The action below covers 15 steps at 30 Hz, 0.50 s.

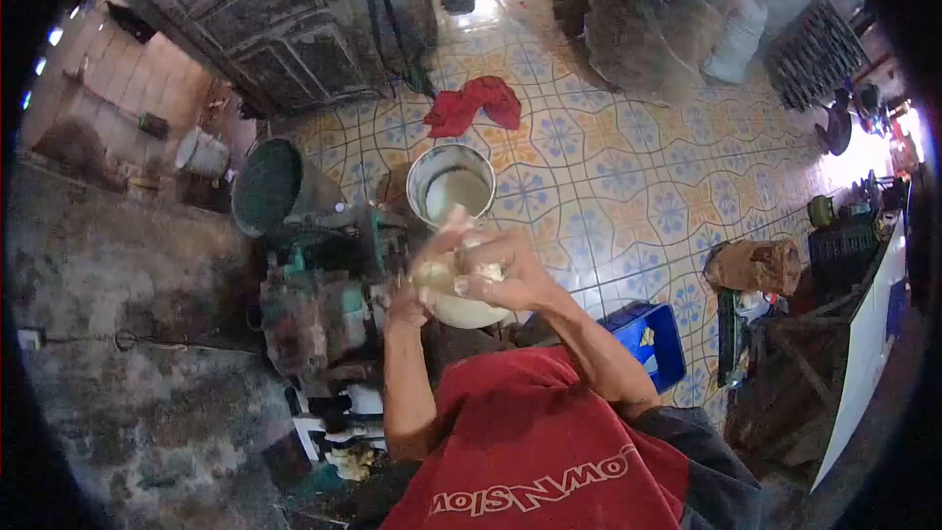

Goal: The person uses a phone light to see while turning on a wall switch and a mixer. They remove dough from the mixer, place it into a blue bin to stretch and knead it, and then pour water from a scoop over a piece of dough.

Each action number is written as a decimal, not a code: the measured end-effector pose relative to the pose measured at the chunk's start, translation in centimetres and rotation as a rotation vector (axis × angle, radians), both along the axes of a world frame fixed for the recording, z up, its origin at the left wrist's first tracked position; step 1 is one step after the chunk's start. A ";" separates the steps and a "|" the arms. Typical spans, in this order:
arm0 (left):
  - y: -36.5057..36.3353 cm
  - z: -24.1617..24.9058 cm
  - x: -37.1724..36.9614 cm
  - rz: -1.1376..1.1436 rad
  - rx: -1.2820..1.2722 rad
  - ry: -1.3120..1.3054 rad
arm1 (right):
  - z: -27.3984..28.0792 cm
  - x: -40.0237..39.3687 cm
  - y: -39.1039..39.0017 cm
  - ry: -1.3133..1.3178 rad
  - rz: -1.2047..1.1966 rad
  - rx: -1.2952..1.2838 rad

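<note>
Just in front of my red shirt, both hands are together over a pale round tub [469, 314]. My right hand [502, 270] has its fingers curled round a pale, soft, dough-like lump, and bits of it stick to the fingers. Motion smears my left hand [417, 285], which is at the tub's left side with its fingers raised close to the right hand; what they grip does not show clearly. Beyond my hands, a white bucket [415, 186] stands on the floor with whitish contents and a pale container inside.
A machine with green parts [314, 309] stands close on my left, beside a dark green barrel [267, 186]. Near my right elbow is a blue crate [667, 344]. A red cloth [476, 106] lies on the patterned tile floor [608, 186]. A log [756, 267] sits farther right.
</note>
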<state>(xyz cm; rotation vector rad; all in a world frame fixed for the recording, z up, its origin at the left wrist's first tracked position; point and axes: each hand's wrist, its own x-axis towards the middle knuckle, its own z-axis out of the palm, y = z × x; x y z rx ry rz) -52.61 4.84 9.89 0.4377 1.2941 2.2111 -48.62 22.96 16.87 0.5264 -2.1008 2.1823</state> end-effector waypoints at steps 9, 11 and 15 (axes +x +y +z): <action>17.2 1.0 -11.1 0.159 -0.332 -0.009 | -5.9 -13.0 17.5 -0.348 0.049 0.043; 22.1 1.8 -14.0 0.083 -0.250 0.145 | -8.5 -14.8 21.7 -0.381 0.295 -0.037; 29.7 1.5 -19.2 0.234 -0.411 0.074 | -9.6 -17.6 28.5 -0.547 -0.036 -0.448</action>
